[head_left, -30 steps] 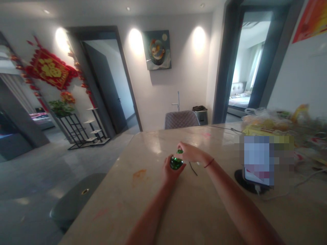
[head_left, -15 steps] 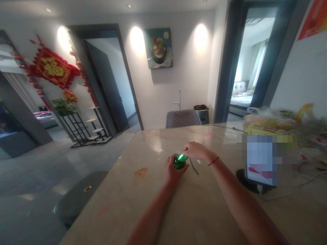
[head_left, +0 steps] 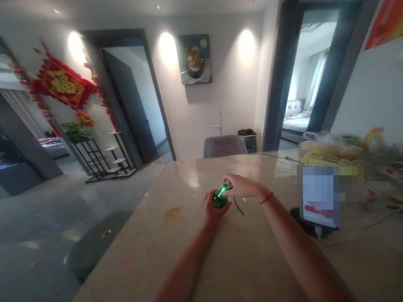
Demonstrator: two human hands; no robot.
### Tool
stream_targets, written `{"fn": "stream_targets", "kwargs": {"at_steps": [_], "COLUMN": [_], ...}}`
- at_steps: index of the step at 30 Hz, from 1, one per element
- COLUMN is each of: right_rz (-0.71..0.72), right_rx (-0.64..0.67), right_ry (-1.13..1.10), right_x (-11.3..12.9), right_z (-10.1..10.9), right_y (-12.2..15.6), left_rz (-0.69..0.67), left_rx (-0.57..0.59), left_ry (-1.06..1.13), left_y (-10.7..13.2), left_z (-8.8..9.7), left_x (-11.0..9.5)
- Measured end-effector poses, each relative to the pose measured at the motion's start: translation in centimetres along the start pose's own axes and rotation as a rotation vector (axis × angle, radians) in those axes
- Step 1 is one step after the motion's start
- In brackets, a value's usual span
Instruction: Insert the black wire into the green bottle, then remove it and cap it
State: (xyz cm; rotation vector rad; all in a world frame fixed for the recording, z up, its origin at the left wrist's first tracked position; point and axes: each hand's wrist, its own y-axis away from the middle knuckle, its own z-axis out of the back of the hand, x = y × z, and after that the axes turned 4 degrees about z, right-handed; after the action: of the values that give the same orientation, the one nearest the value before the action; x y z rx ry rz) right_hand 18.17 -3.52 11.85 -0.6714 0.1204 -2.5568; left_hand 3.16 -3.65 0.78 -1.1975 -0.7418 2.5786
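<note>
While the left hand (head_left: 211,214) curled its fingers around the lower part of a shiny green thing (head_left: 219,201) over the table (head_left: 138,239), the right hand (head_left: 242,186) narrowed its fingers on the upper end, toward one o'clock. Just beside, at four o'clock, lay a dark cord (head_left: 238,206); farther out, a phone (head_left: 316,214) stood at three.

At upper left, a gold “福” (head_left: 62,81) can be read on a red hanging (head_left: 89,89); smaller markings (head_left: 71,99) below are blurred.

phone (head_left: 317,214) right of right hand (head_left: 242,186); chair (head_left: 225,147) behind table (head_left: 147,247)
</note>
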Motion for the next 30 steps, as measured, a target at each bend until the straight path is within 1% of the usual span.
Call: {"fn": "stream_targets", "kwargs": {"at_steps": [2, 4, 5, 9, 11, 12, 16, 17, 19, 22, 23, 25, 27, 28, 30], "right_rz": [-0.012, -0.058, -0.058, 0.083, 0.107, 0.093, -0.047, -0.062, -0.028, 0.054, 0.057, 0.017, -0.017, -0.011, 0.049], "right_rx": [-0.021, -0.015, -0.008, -0.011, -0.016, -0.015, 0.016, 0.023, 0.030, 0.000, -0.012, -0.026, -0.005, 0.004, 0.011], "right_ry": [-0.010, 0.004, 0.011, 0.023, 0.022, 0.015, -0.006, -0.003, -0.007, -0.059, -0.079, -0.110, -0.126, -0.126, -0.116], "right_x": [0.00, -0.05, -0.07, -0.07, 0.00, 0.07, 0.38, 0.40, 0.31, -0.13, -0.29, -0.46, -0.40, -0.30, -0.05], "right_z": [0.04, 0.03, 0.02, 0.02, 0.03, 0.03, 0.11, 0.14, 0.18, 0.11, 0.08, 0.04, 0.11, 0.17, 0.31], "right_y": [0.11, 0.10, 0.07, 0.07, 0.11, 0.11, 0.00, -0.03, -0.04, 0.04, 0.07, 0.13, 0.16, 0.18, 0.26], "left_rz": [-0.005, -0.015, -0.018, -0.012, -0.005, -0.003, -0.008, -0.007, 0.001, 0.008, 0.007, 0.006, 0.009, 0.009, 0.008], "left_rx": [-0.003, -0.001, -0.002, -0.012, -0.018, -0.020, -0.017, -0.012, -0.001, 0.005, 0.004, -0.001, -0.006, -0.008, -0.014], "left_ry": [0.010, 0.007, 0.004, 0.001, -0.002, -0.004, -0.016, -0.021, -0.024, -0.008, -0.003, 0.002, 0.000, 0.000, 0.007], "left_y": [0.01, 0.01, 0.01, -0.02, -0.03, -0.03, -0.02, -0.02, -0.03, -0.04, -0.04, -0.05, -0.04, -0.04, -0.03], "left_z": [0.02, 0.05, 0.06, 0.02, -0.01, -0.02, 0.00, 0.01, 0.01, 0.01, 0.01, 0.02, 0.01, 0.01, -0.01], "left_x": [-0.01, -0.04, -0.04, -0.01, 0.01, 0.01, -0.02, -0.03, -0.02, 0.01, 0.01, 0.01, 0.00, 0.00, 0.02]}}
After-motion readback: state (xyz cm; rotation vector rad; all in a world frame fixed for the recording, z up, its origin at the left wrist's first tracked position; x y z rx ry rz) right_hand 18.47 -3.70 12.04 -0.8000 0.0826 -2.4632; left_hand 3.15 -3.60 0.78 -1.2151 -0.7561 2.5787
